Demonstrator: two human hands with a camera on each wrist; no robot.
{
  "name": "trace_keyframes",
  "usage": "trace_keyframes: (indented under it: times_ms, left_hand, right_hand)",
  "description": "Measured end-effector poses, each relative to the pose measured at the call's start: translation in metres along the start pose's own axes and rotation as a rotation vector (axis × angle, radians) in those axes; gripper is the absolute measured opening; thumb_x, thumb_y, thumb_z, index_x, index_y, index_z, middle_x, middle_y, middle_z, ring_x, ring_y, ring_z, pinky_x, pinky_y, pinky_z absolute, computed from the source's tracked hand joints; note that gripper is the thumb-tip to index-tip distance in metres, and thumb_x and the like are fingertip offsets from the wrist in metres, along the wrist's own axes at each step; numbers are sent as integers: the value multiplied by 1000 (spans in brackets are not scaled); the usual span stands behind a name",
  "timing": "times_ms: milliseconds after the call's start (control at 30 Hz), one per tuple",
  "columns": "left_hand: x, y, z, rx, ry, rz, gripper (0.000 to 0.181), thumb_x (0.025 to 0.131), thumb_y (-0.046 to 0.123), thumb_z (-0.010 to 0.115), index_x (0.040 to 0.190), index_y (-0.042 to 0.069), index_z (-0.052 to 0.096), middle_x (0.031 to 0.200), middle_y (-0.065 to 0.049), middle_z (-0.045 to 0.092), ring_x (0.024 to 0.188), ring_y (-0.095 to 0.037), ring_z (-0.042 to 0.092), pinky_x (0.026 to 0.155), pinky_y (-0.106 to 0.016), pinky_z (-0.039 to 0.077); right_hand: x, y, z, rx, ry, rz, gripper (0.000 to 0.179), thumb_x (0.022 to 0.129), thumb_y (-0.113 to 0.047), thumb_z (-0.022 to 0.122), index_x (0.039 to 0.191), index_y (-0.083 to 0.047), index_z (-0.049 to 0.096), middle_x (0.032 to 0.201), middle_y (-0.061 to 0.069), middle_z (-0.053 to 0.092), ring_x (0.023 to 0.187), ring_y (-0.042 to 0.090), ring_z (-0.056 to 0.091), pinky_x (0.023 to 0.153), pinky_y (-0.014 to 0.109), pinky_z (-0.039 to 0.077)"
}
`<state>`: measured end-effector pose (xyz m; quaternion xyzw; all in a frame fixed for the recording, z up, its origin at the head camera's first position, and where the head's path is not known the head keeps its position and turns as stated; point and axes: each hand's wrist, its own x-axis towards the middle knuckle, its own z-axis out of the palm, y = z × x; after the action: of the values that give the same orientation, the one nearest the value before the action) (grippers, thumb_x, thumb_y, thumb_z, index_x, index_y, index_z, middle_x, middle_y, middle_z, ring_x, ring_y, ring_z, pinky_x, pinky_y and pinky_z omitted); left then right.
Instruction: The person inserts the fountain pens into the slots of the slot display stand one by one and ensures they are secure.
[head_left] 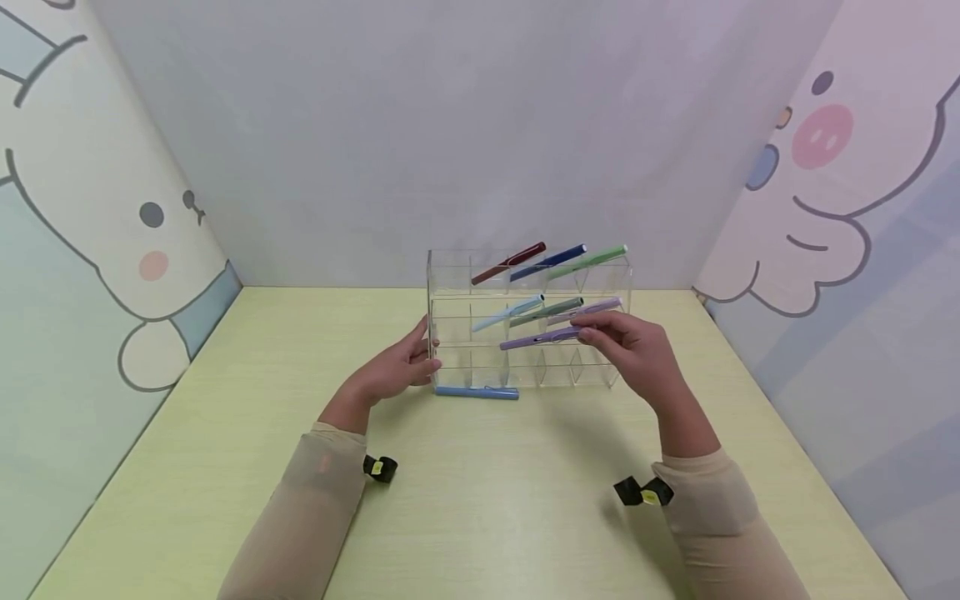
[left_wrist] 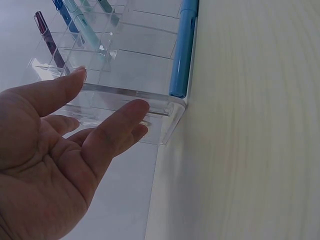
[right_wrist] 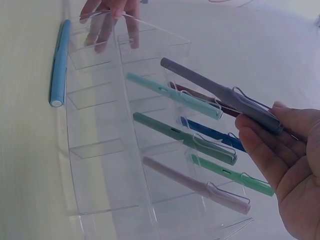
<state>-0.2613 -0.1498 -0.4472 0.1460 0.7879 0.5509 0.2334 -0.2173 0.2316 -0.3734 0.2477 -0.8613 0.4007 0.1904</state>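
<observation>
A clear acrylic tiered pen rack (head_left: 450, 333) stands on the table. My left hand (head_left: 397, 367) touches its left end, fingers fairly straight against the side panel in the left wrist view. My right hand (head_left: 633, 346) pinches a purple pen (head_left: 536, 339) near its clip end, held tilted in front of the rack. Leaning in the top tier are a dark red pen (head_left: 508, 263), a dark blue pen (head_left: 549, 262) and a light green pen (head_left: 588, 262). The middle tier bears a pale blue pen (head_left: 508, 312), a dark green pen (head_left: 547, 311) and a pale purple pen (right_wrist: 197, 185).
A blue pen (head_left: 477, 392) lies along the rack's front lower edge, towards the left. The pale wooden table (head_left: 480, 500) extends towards me. A plain curtain (head_left: 480, 125) hangs behind the rack, and panels with cartoon animals flank the table.
</observation>
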Motion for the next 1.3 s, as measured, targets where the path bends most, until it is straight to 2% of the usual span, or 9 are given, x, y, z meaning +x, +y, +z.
trace_keyframes:
  times_ms: [133,333,567,800,933,1100,1300]
  left_hand:
    - [0,0,0,5,-2,-2,84,102,32,54,154,44,-10,162,-11,21,127,-35,55,113,-61,27]
    - [-1,0,-1,10,-4,2,84,101,34,55,154,45,-10,163,-11,21,127,-35,56,113,-62,26]
    - [0,0,-1,5,-1,-2,86,100,37,57,154,43,-10,163,-10,21,128,-35,55,113,-60,27]
    - [-1,1,-1,17,0,-25,86,100,38,57,153,47,-10,163,-7,22,125,-33,58,111,-69,22]
    - [-1,1,-1,22,-1,-29,87,99,40,57,153,47,-11,163,-7,21,125,-33,58,110,-71,21]
    - [-2,2,-1,26,-5,-28,87,99,41,57,153,46,-11,163,-6,20,125,-33,58,111,-70,21]
    - [-1,1,-2,29,-11,-19,88,99,42,57,154,44,-12,164,-8,19,126,-33,57,111,-67,24]
  right_hand:
    - [1,-1,0,-2,-8,21,19,93,-14,67,111,-17,75,85,-2,71,64,7,53,56,18,43]
    - [2,3,5,5,-43,98,18,94,-22,67,110,-19,74,90,-3,71,68,8,57,58,20,46]
    - [2,12,20,-22,-144,163,20,96,-31,64,110,-20,73,97,-4,72,80,13,65,67,23,53]
    - [1,17,36,-32,-229,165,21,97,-29,63,113,-17,72,102,-2,73,85,22,67,70,28,55]
    - [-1,17,45,-44,-266,163,23,98,-28,62,115,-18,72,105,-2,72,83,18,64,68,29,53]
    - [-1,16,53,-59,-299,145,23,98,-26,62,117,-18,73,111,-2,72,86,11,64,73,32,55]
    - [-2,14,60,-51,-320,111,23,98,-21,62,118,-18,72,110,-2,72,85,10,64,72,31,55]
